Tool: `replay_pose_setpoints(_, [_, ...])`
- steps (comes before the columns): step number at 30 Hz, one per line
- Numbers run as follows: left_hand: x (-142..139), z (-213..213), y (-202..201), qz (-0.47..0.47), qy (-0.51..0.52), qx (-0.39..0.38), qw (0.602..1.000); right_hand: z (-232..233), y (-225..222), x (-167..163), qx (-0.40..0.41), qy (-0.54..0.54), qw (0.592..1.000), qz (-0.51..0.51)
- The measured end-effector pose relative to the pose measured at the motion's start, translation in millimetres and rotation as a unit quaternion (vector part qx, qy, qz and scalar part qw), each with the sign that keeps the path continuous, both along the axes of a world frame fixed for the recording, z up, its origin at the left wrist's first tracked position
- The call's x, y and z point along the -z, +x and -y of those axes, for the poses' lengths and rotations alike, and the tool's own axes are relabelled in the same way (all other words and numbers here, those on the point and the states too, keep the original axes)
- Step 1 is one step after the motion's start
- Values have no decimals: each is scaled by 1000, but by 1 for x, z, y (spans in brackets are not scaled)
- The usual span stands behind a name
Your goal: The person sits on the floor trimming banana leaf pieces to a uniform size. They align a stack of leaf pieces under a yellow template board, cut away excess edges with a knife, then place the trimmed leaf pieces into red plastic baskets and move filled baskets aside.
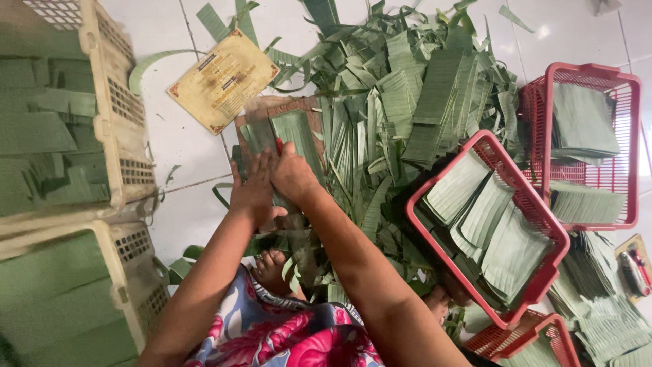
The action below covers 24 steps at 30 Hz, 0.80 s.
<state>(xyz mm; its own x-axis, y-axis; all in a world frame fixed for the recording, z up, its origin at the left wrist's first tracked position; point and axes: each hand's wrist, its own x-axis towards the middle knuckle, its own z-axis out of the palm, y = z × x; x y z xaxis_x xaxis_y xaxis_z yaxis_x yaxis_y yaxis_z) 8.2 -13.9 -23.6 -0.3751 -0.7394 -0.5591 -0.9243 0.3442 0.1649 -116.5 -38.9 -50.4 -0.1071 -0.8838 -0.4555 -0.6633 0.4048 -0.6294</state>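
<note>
In the head view, a tan rectangular card (223,79) with a dark ornate border and printed lines lies tilted on the white tiled floor (187,146) in the upper left-centre of the frame. At the far right edge, low down, a small tan board (635,266) carries a red and grey object, too small to identify.

Cream plastic crates (115,129) packed with folded green leaf fill the left side. Three red plastic baskets (526,204) on the right hold stacked cut leaf pieces, and a loose heap of leaf strips (401,95) covers the upper middle.

At the centre, a leaf strip (295,132) lies on a brown board (272,109). The left hand (255,190) rests palm down on the near end of that strip, fingers together and pointing up the frame. The right hand (293,175) sits just beside it, touching it, curled over the strip; something red shows at its fingertips, possibly a small tool's handle, though the blur leaves this unclear. The strip extends from beneath both hands toward the top of the frame.
</note>
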Motion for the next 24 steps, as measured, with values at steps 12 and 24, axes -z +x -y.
replay_pose_setpoints(12, [14,-2,1,-38,-27,-45,998,-163,-33,1,-42,16,999,-15])
replay_pose_setpoints(24, [4,1,-3,-22,19,-53,998,-205,-86,-42,-131,34,979,-151])
